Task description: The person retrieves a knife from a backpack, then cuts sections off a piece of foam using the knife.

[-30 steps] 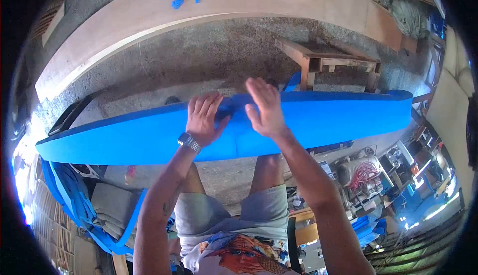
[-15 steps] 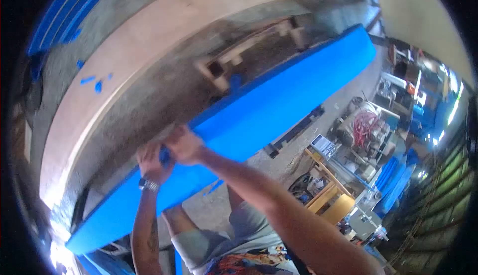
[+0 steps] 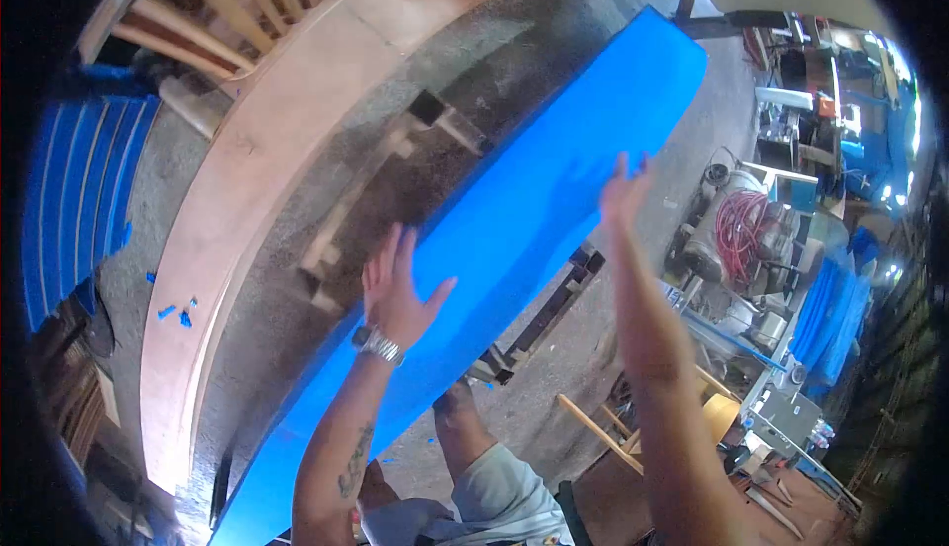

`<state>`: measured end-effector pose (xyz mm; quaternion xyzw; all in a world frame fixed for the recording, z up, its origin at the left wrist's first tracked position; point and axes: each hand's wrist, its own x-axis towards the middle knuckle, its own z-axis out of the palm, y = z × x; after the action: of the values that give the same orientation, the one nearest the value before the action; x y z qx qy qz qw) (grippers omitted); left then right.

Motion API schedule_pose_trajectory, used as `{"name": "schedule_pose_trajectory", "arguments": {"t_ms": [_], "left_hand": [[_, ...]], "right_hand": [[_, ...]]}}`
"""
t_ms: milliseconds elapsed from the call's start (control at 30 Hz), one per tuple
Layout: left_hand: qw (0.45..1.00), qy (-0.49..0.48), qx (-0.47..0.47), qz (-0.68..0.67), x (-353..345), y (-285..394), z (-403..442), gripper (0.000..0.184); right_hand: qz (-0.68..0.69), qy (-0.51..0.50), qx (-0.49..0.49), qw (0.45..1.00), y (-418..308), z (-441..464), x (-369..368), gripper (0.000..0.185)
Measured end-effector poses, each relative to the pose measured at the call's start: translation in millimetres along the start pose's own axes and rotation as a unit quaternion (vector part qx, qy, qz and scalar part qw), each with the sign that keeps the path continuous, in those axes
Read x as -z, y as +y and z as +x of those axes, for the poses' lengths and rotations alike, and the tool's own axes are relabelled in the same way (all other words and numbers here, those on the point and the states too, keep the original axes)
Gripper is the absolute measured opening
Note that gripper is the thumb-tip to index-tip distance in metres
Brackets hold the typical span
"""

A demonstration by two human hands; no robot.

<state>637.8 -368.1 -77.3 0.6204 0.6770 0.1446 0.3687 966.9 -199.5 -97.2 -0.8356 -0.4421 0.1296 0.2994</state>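
Observation:
A long blue panel (image 3: 514,210) with a smooth, matte-looking surface runs diagonally in front of me, from lower left to upper right. My left hand (image 3: 400,294), with a metal-band watch (image 3: 381,345) on its wrist, is spread over the panel's far edge, palm down and holding nothing. Whether it presses on the surface or hovers just above, I cannot tell. Farther up, my right hand (image 3: 625,195) is stretched out at the panel's near edge. Its fingers are apart, slightly blurred, and nothing shows in them.
Beyond the panel lies a long curved pale board (image 3: 237,210) with blue scraps (image 3: 185,319) on it. Slatted blue pieces (image 3: 84,200) stand at left. Wooden supports (image 3: 371,185) sit on the floor. A machine with a coiled red hose (image 3: 741,235) and cluttered tools fill the right side.
My hands, close together at the panel's far edge before, have separated. The right has moved up along the panel, and both now have spread fingers. The view has turned.

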Motion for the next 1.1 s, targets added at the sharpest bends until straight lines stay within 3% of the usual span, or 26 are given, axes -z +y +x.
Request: {"name": "schedule_pose_trajectory", "arguments": {"t_ms": [33,100,133,200,267,367,467,500,600,633,733,833,933,1033,1100], "left_hand": [[1.0,-0.003,-0.012,0.007,-8.7,15.5,24.4,0.087],[0.998,0.001,-0.051,0.029,-30.3,51.4,71.4,0.089],[0.997,0.001,-0.072,0.04,-40.9,65.6,87.7,0.09],[0.996,-0.027,-0.028,0.082,-63.2,84.0,111.4,0.094],[0.994,-0.027,-0.008,0.107,-78.2,88.3,122.5,0.099],[0.992,0.02,-0.031,0.121,-87.9,79.0,120.9,0.105],[0.991,0.03,-0.015,0.126,-91.8,80.8,121.0,0.107],[0.991,0.033,-0.016,0.131,-91.8,79.6,124.4,0.107],[0.99,0.034,-0.018,0.134,-96.3,78.4,120.3,0.109],[0.99,0.043,-0.02,0.132,-97.4,76.9,121.2,0.11],[0.99,0.034,-0.007,0.135,-94.6,79.7,118.8,0.11],[0.992,0.035,-0.007,0.122,-92.8,82.5,121.1,0.108],[0.995,0.003,0.04,0.094,-80.0,100.0,125.2,0.102],[0.993,-0.066,0.094,-0.023,-69.4,106.6,151.8,0.095],[0.984,-0.099,0.099,-0.108,-66.7,118.6,183.9,0.092]], "right_hand": [[-0.036,0.064,0.024,0.997,45.6,50.9,1.6,0.07],[0.145,0.054,-0.121,0.981,44.4,98.3,17.4,0.084],[0.164,0.01,-0.16,0.973,57.3,128.9,22.4,0.088],[0.202,-0.091,-0.246,0.944,69.8,167.0,23.9,0.091],[0.239,-0.206,-0.334,0.888,58.9,183.3,22.8,0.089],[0.317,-0.161,-0.38,0.854,76.2,192.1,6.6,0.075],[0.436,-0.087,-0.195,0.875,113.7,183.6,-12.7,0.055],[0.511,-0.081,-0.169,0.839,102.7,176.1,-3.4,0.04],[0.533,-0.106,-0.086,0.835,76.4,152.6,24.2,0.037],[0.52,-0.11,-0.086,0.843,85.1,150.0,19.4,0.039],[0.242,-0.092,-0.089,0.962,161.9,159.8,-27.8,0.046],[0.212,-0.041,-0.147,0.965,124.7,146.9,-34.5,0.07],[0.399,-0.095,-0.289,0.865,88.7,117.1,-17.8,0.067],[0.23,-0.062,-0.181,0.954,60.9,73.5,-5.7,0.064],[0.245,-0.041,-0.215,0.944,59.9,60.6,-7.2,0.059]]}}
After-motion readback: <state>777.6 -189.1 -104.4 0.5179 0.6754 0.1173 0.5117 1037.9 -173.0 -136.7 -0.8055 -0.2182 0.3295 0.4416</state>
